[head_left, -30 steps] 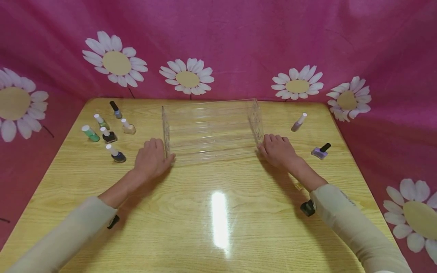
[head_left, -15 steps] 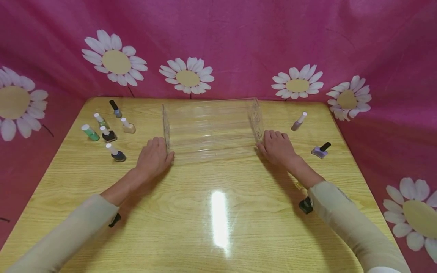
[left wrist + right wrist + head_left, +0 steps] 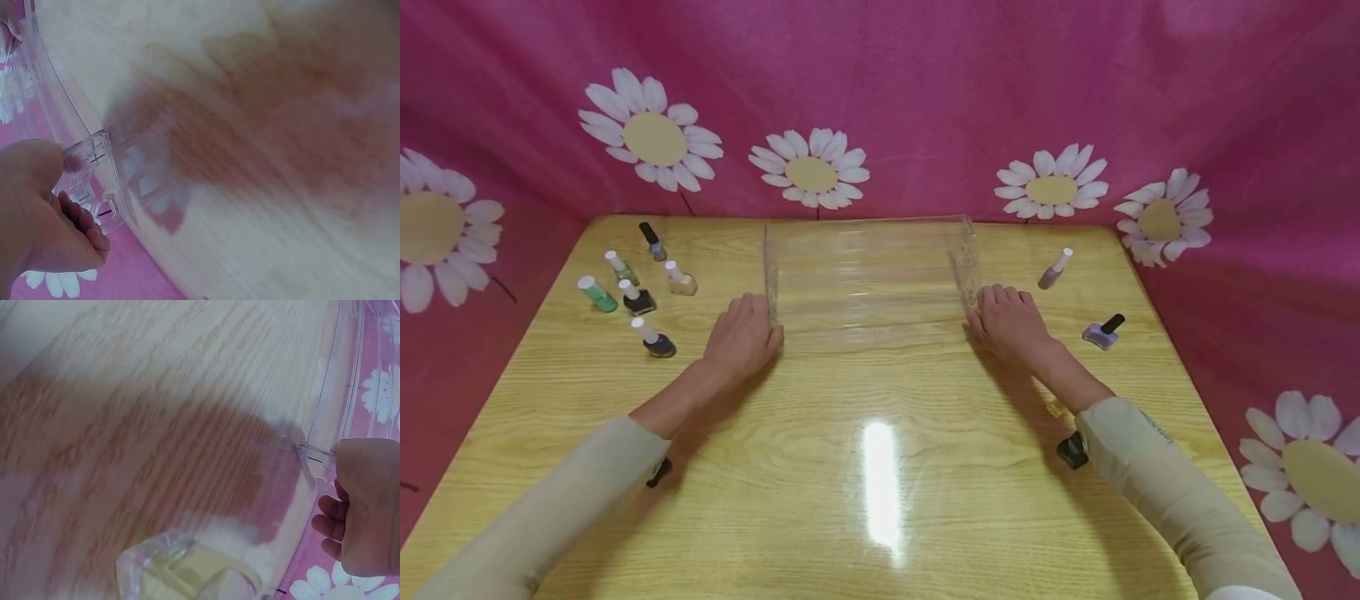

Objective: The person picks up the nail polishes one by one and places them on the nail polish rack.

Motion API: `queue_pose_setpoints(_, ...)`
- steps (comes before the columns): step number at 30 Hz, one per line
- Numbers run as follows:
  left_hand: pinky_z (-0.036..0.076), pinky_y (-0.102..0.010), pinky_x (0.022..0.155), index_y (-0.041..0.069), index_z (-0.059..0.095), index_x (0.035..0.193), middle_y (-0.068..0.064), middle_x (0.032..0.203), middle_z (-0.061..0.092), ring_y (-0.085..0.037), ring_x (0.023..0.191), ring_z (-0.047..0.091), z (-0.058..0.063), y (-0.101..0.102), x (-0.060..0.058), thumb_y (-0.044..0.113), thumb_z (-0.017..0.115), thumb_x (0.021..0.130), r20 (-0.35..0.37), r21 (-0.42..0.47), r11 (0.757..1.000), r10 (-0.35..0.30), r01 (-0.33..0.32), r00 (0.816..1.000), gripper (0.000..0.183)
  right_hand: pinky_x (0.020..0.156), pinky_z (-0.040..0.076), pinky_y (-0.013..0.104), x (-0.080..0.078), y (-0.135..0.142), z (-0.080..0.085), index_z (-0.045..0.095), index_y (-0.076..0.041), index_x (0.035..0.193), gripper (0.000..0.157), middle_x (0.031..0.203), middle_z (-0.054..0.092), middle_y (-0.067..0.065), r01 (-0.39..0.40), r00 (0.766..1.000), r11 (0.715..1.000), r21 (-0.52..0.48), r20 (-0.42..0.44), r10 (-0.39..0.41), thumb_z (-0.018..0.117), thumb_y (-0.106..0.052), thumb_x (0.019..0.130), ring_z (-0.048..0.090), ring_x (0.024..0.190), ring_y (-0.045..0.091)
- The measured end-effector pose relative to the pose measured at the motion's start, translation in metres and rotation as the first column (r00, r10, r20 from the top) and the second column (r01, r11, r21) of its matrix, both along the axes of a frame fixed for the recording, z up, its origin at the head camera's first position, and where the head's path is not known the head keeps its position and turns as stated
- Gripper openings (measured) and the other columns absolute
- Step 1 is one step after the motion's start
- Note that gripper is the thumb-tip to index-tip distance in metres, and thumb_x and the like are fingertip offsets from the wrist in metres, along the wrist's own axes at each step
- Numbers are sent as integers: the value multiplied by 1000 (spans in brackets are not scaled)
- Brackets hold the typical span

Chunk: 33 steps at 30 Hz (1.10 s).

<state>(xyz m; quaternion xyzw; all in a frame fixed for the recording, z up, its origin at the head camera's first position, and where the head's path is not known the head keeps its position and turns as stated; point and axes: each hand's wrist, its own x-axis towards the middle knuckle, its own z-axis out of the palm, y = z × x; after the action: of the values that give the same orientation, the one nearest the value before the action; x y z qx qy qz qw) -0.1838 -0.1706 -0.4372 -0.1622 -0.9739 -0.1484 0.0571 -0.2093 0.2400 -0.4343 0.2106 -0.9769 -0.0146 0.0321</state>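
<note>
A clear plastic tiered rack (image 3: 868, 287) stands toward the back of the wooden table. My left hand (image 3: 741, 337) grips its left side panel at the front, thumb on the near corner and fingers curled at the outer side, as the left wrist view shows on the panel (image 3: 103, 178). At the opposite front corner my right hand (image 3: 1011, 325) holds the right side panel, its fingers curled in the right wrist view. The rack's shelves hold nothing that I can see.
Several nail polish bottles (image 3: 638, 298) stand at the left. At the right are a mauve bottle (image 3: 1055, 270) and a lilac bottle (image 3: 1102, 333). A yellowish bottle (image 3: 200, 572) is partly hidden by my right forearm in the head view. Pink daisy-print cloth (image 3: 925, 108) surrounds the table.
The rack's left side has shifted slightly right and back, so its front edge looks straighter. My left hand moved with it; the right hand stays almost in place.
</note>
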Motion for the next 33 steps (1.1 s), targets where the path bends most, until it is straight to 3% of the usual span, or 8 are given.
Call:
queue_pose_setpoints(7,43,-49,61,-5,45,86,-17,79,43,-36,72,46,2,4,-15,14,56,94,-29,4,1000,-22,23,999,23,69,42,49,-2,4,1,44,5,91,33,79,42,15,-40,989,999,-24,-146,36,55,-24,102,51,77,38)
queue_pose_setpoints(13,44,-53,64,-7,46,87,-20,81,46,-40,76,49,3,6,-28,12,56,92,-40,10,999,-34,34,999,22,68,41,49,-6,5,1,42,5,90,32,79,42,16,-36,989,999,-33,-144,31,52,-23,102,49,77,39)
queue_pose_setpoints(18,44,-53,67,-6,46,89,-20,84,47,-40,79,49,2,8,-40,12,54,93,-16,3,1000,-15,15,1000,20,64,42,47,-10,4,5,43,5,86,33,73,33,10,-46,979,999,-22,-198,41,58,-21,99,49,72,37)
queue_pose_setpoints(27,43,-52,71,-5,47,90,-20,87,48,-38,82,48,2,10,-57,12,50,94,48,11,1000,5,-5,999,18,71,43,51,-22,1,9,45,7,93,33,81,44,19,34,996,999,-6,-76,-35,53,-23,102,53,81,42)
queue_pose_setpoints(33,44,-53,77,-7,48,98,-21,94,49,-38,88,49,2,13,-67,15,46,96,93,-13,1000,11,-10,996,22,72,43,52,-27,2,8,46,8,94,33,84,47,21,65,997,998,-9,-48,-66,51,-23,103,54,85,44)
